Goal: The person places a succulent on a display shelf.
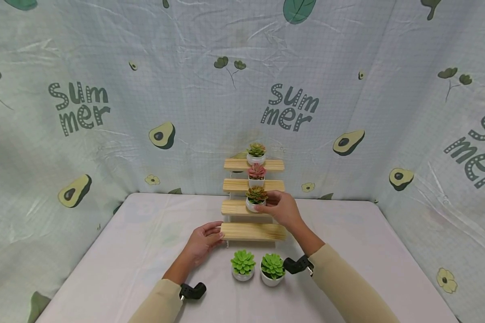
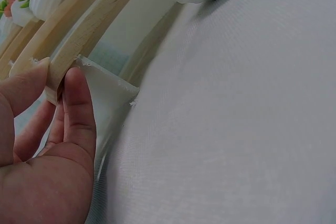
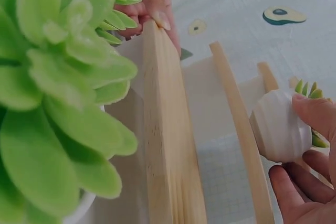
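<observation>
Head view shows the right hand [image 1: 282,208] pinching the white-potted brownish succulent [image 1: 256,197] on the second-lowest shelf [image 1: 233,207]. The left hand [image 1: 203,241] pinches the left end of the bottom shelf [image 1: 252,231].

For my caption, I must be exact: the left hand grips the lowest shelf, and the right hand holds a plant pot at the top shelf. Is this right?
Wrong shelf for the right hand: the head view shows it holding the plant pot at the second shelf from the bottom.
</observation>
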A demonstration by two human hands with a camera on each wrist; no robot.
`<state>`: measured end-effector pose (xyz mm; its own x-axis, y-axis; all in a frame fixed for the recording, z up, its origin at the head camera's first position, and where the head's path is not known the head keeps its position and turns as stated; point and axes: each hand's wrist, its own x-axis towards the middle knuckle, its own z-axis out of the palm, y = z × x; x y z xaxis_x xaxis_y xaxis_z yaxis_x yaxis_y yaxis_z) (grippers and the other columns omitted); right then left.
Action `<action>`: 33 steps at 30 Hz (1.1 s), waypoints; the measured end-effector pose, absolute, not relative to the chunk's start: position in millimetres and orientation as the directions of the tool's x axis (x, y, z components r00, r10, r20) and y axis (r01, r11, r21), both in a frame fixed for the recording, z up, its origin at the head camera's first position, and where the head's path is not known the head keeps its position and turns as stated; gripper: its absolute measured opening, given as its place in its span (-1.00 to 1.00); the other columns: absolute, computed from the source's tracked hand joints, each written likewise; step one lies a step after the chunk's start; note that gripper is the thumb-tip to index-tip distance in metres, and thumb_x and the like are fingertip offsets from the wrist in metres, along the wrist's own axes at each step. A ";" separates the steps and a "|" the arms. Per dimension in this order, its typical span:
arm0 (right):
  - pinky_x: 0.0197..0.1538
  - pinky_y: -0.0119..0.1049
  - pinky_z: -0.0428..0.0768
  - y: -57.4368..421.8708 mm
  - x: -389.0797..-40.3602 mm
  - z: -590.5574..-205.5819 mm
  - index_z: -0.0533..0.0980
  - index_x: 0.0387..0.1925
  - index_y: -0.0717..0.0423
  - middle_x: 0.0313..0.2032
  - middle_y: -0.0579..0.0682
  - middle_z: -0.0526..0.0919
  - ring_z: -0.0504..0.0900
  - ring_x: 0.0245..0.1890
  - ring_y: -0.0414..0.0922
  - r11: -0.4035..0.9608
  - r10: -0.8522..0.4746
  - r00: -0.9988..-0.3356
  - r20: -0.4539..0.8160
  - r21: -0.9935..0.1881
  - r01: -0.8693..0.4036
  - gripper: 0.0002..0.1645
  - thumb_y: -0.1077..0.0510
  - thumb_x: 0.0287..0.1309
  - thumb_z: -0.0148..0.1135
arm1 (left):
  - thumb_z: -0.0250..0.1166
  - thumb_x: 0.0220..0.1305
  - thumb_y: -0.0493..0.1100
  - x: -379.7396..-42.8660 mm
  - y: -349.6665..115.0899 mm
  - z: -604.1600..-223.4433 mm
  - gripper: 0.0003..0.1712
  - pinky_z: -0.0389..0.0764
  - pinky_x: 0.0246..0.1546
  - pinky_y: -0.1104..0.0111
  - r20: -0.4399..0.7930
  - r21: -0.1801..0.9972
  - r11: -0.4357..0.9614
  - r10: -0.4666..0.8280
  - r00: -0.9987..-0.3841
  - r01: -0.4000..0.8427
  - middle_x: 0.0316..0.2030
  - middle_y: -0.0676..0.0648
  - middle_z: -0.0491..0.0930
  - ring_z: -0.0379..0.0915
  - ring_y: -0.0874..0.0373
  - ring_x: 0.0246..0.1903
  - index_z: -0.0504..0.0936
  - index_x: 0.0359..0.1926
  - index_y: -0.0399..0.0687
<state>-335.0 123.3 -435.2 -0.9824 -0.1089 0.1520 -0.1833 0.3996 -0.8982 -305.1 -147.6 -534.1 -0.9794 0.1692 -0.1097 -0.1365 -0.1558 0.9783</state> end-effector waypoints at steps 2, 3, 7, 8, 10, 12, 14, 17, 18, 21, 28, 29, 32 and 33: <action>0.13 -0.10 0.72 126.0 -334.4 -437.3 0.58 0.23 0.16 0.15 0.17 0.69 0.70 0.13 0.08 0.376 -0.104 -0.983 0.150 -0.909 -0.179 -0.28 0.01 0.05 0.60 | 0.27 0.38 -0.41 -304.6 -147.5 -534.1 -0.40 0.74 -0.10 0.38 -0.107 0.978 -0.160 0.173 -0.979 -0.135 -0.07 -0.11 0.61 0.64 0.17 -0.14 0.37 0.40 -0.41; 0.15 -0.10 0.71 127.3 -333.3 -438.0 0.57 0.24 0.16 0.16 0.17 0.68 0.69 0.14 0.08 0.360 -0.103 -0.983 0.152 -0.915 -0.179 -0.27 0.00 0.06 0.59 | 0.27 0.38 -0.41 -304.3 -147.4 -534.0 -0.40 0.74 -0.11 0.38 -0.103 0.978 -0.164 0.174 -0.979 -0.132 -0.07 -0.11 0.61 0.64 0.18 -0.15 0.37 0.40 -0.42; 0.19 -0.10 0.69 134.4 -326.7 -441.6 0.55 0.25 0.16 0.18 0.20 0.66 0.67 0.17 0.11 0.294 -0.091 -0.981 0.170 -0.937 -0.190 -0.27 0.01 0.08 0.58 | 0.26 0.38 -0.43 -303.4 -146.9 -534.3 -0.39 0.74 -0.13 0.40 -0.098 0.976 -0.174 0.179 -0.979 -0.130 -0.08 -0.10 0.60 0.64 0.20 -0.18 0.35 0.40 -0.45; 0.20 -0.10 0.69 136.3 -324.1 -442.0 0.55 0.25 0.16 0.18 0.21 0.66 0.67 0.18 0.11 0.286 -0.086 -0.980 0.179 -0.938 -0.196 -0.28 0.02 0.09 0.58 | 0.26 0.38 -0.42 -303.2 -146.7 -534.2 -0.40 0.74 -0.13 0.40 -0.098 0.976 -0.174 0.178 -0.979 -0.130 -0.08 -0.10 0.61 0.64 0.20 -0.18 0.35 0.40 -0.44; 0.20 -0.11 0.68 139.7 -319.2 -443.7 0.55 0.24 0.17 0.17 0.21 0.65 0.67 0.18 0.12 0.271 -0.074 -0.978 0.193 -0.940 -0.206 -0.30 0.02 0.11 0.56 | 0.27 0.38 -0.42 -303.0 -146.4 -534.7 -0.40 0.75 -0.14 0.39 -0.097 0.977 -0.172 0.175 -0.980 -0.127 -0.08 -0.11 0.61 0.64 0.19 -0.18 0.36 0.39 -0.44; 0.19 -0.14 0.69 142.2 -314.5 -446.3 0.55 0.23 0.18 0.16 0.20 0.66 0.66 0.17 0.11 0.259 -0.057 -0.978 0.200 -0.943 -0.208 -0.33 0.01 0.14 0.53 | 0.27 0.37 -0.42 -302.8 -146.1 -534.8 -0.41 0.75 -0.14 0.38 -0.097 0.977 -0.171 0.171 -0.980 -0.126 -0.08 -0.11 0.61 0.65 0.18 -0.17 0.37 0.39 -0.43; 0.17 -0.21 0.69 144.4 -310.1 -450.0 0.56 0.20 0.17 0.15 0.18 0.67 0.67 0.16 0.07 0.251 -0.033 -0.978 0.204 -0.946 -0.205 -0.37 -0.03 0.18 0.50 | 0.27 0.37 -0.42 -302.9 -146.2 -535.4 -0.41 0.75 -0.14 0.37 -0.093 0.978 -0.168 0.169 -0.981 -0.122 -0.08 -0.12 0.61 0.65 0.17 -0.17 0.38 0.38 -0.44; 0.12 -0.32 0.70 145.7 -302.7 -456.7 0.60 0.15 0.14 0.11 0.12 0.70 0.67 0.14 0.00 0.237 0.023 -0.979 0.203 -0.952 -0.192 -0.43 -0.09 0.23 0.46 | 0.27 0.37 -0.43 -303.3 -146.5 -536.0 -0.41 0.75 -0.13 0.37 -0.096 0.978 -0.166 0.166 -0.981 -0.124 -0.08 -0.11 0.61 0.64 0.17 -0.17 0.38 0.38 -0.43; 0.10 -0.36 0.70 145.8 -300.0 -459.4 0.61 0.12 0.12 0.09 0.10 0.71 0.68 0.13 -0.02 0.241 0.041 -0.979 0.201 -0.953 -0.185 -0.45 -0.11 0.24 0.44 | 0.27 0.37 -0.43 -303.2 -146.6 -536.0 -0.41 0.75 -0.13 0.37 -0.097 0.979 -0.164 0.165 -0.982 -0.124 -0.08 -0.11 0.61 0.64 0.17 -0.17 0.38 0.38 -0.43; 0.03 -0.43 0.69 145.5 -290.1 -467.9 0.64 0.09 0.08 0.06 0.05 0.73 0.70 0.09 -0.07 0.251 0.072 -0.979 0.190 -0.954 -0.167 -0.48 -0.15 0.26 0.41 | 0.26 0.38 -0.43 -302.8 -146.7 -535.8 -0.41 0.75 -0.13 0.37 -0.104 0.978 -0.161 0.156 -0.982 -0.129 -0.07 -0.11 0.61 0.64 0.18 -0.17 0.38 0.39 -0.41; 0.03 -0.50 0.67 148.9 -268.1 -489.6 0.66 0.06 0.07 0.03 0.00 0.75 0.70 0.10 -0.07 0.224 0.065 -0.985 0.162 -0.964 -0.144 -0.48 -0.17 0.22 0.43 | 0.25 0.38 -0.44 -301.2 -146.3 -534.9 -0.42 0.75 -0.15 0.38 -0.101 0.979 -0.161 0.150 -0.983 -0.125 -0.08 -0.12 0.61 0.64 0.18 -0.18 0.38 0.38 -0.42; 0.05 -0.50 0.66 150.1 -265.1 -492.2 0.65 0.06 0.06 0.04 0.00 0.74 0.69 0.11 -0.07 0.221 0.058 -0.986 0.157 -0.965 -0.141 -0.49 -0.17 0.22 0.43 | 0.25 0.38 -0.43 -301.5 -146.4 -535.2 -0.41 0.75 -0.15 0.38 -0.098 0.979 -0.163 0.154 -0.983 -0.123 -0.08 -0.11 0.61 0.64 0.18 -0.18 0.37 0.39 -0.43; 0.09 -0.53 0.63 153.2 -255.0 -497.2 0.65 0.07 0.05 0.08 0.01 0.73 0.67 0.16 -0.07 0.203 0.025 -0.989 0.146 -0.970 -0.138 -0.49 -0.15 0.23 0.43 | 0.26 0.38 -0.42 -303.2 -146.0 -534.8 -0.41 0.75 -0.13 0.38 -0.100 0.979 -0.161 0.160 -0.982 -0.126 -0.08 -0.10 0.60 0.64 0.18 -0.17 0.37 0.40 -0.41; 0.09 -0.54 0.62 154.4 -251.6 -498.7 0.65 0.07 0.05 0.09 0.02 0.72 0.66 0.17 -0.07 0.198 0.011 -0.990 0.143 -0.970 -0.138 -0.51 -0.14 0.23 0.42 | 0.26 0.38 -0.42 -303.7 -146.0 -534.7 -0.41 0.75 -0.13 0.38 -0.102 0.979 -0.160 0.161 -0.982 -0.128 -0.08 -0.10 0.60 0.64 0.18 -0.17 0.38 0.40 -0.40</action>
